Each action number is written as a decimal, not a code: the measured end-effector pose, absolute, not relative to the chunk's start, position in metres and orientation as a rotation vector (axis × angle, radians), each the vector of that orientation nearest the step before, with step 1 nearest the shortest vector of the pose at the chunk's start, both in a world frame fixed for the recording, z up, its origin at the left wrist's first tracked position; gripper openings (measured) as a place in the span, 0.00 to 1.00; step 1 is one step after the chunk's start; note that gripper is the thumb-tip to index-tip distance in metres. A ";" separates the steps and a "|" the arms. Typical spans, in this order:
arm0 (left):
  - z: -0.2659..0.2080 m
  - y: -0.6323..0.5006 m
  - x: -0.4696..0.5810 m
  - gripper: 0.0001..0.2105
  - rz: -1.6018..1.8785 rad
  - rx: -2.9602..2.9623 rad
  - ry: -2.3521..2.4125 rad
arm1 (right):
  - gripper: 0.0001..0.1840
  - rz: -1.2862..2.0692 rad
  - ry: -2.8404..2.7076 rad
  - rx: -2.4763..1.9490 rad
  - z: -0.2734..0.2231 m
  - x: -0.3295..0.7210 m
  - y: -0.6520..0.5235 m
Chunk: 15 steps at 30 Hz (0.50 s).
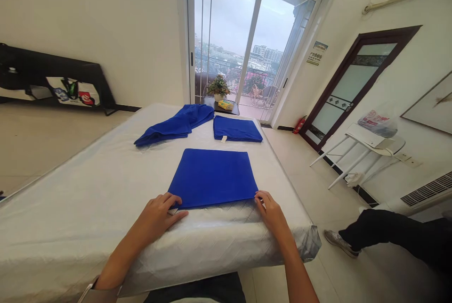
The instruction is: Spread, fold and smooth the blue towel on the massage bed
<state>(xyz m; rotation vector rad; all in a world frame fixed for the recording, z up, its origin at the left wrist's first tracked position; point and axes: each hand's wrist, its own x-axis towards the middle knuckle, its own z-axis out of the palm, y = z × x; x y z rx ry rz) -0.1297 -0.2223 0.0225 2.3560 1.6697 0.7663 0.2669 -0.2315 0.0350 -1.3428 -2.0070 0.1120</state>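
Note:
A flat, neatly folded blue cloth [215, 176] lies on the plastic-covered mattress [116, 185] in front of me. My left hand [162, 216] is at its near left corner, fingers curled over the edge and thumb below; a small white tag shows between them. At the near right corner, my right hand [270, 208] pinches the edge between thumb and fingers. Farther back sits a folded blue stack [238, 128] with a white tag on its near edge. To its left a loosely crumpled blue cloth [176, 124] is spread out.
Beyond the mattress a small dark table [231, 107] bears a potted plant [219, 87] and a yellow packet [225, 104]. A person's leg [384, 232] extends in from the right. A white chair [370, 145] holding a plastic bag stands by the right wall.

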 end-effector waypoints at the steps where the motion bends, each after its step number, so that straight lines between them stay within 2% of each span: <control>1: 0.022 -0.222 -0.130 0.23 0.776 2.361 1.670 | 0.11 0.102 -2.010 -1.315 0.039 0.267 -0.230; 7: 0.021 -0.223 -0.130 0.23 0.810 2.439 1.684 | 0.09 0.024 -2.080 -1.196 0.075 0.263 -0.221; 15: 0.019 -0.228 -0.131 0.14 0.801 2.683 1.762 | 0.13 -0.049 -2.035 -1.188 0.092 0.266 -0.227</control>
